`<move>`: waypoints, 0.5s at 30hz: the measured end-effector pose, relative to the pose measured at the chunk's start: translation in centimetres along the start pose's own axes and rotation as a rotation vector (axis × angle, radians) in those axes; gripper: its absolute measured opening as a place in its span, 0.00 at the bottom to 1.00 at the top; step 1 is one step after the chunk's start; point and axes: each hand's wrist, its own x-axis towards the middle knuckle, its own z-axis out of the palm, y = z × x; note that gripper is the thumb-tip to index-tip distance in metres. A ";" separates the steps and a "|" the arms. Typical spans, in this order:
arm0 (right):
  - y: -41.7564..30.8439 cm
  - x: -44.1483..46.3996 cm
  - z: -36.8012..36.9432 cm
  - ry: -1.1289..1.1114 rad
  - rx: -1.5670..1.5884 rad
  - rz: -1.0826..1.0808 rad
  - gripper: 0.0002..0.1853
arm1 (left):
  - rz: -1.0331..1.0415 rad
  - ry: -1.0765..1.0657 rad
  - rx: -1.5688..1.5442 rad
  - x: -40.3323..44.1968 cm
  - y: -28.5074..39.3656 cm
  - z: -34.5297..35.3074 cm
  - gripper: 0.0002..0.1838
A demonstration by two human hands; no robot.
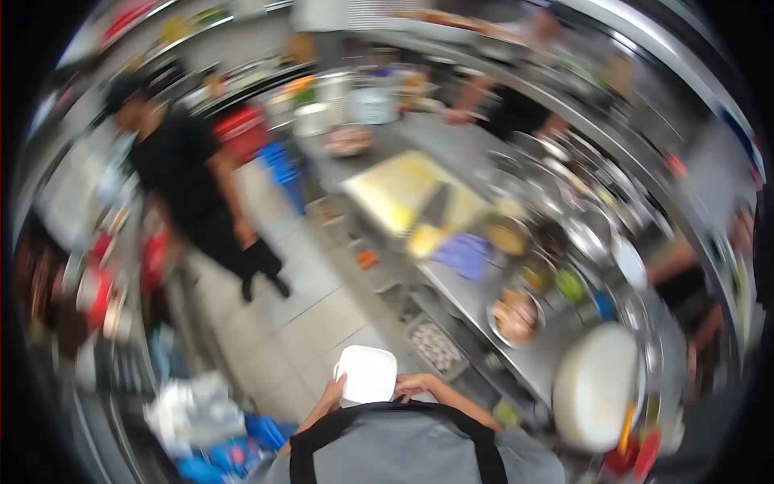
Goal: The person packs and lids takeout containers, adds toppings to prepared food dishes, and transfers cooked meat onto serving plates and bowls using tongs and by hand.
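Observation:
A white, square container with rounded corners [368, 374] is held low in front of my body. My left hand [333, 393] grips its left side, with the thumb on the rim. At the lower right edge of the container is my right hand [412, 385], its fingers bent and partly hidden, so its hold is hard to make out. Motion blurs the view. To the right, the steel counter [459, 298] bears a yellow-stained cutting board [379, 187] with a knife [435, 206], a purple cloth [465, 256] and a bowl of pale food [516, 317].
A person in black [189, 173] stands in the aisle at the left. Blue bins [282, 169] stand beyond, and white plastic bags [193, 415] lie at lower left. A large white tub [597, 387] is at right. Other people's arms show across the counter.

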 end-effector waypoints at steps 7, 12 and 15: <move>-0.3 -0.8 -0.5 0.220 0.016 -0.029 0.20 | 0.074 0.184 -0.419 -7.2 -3.1 -4.9 0.31; 1.4 -1.6 -3.8 0.480 -0.122 0.101 0.19 | 0.199 0.315 -0.685 -13.1 -4.8 -5.5 0.29; 5.1 0.1 -9.2 0.838 0.312 0.131 0.15 | 0.150 0.400 -0.762 -15.4 -6.0 -5.1 0.29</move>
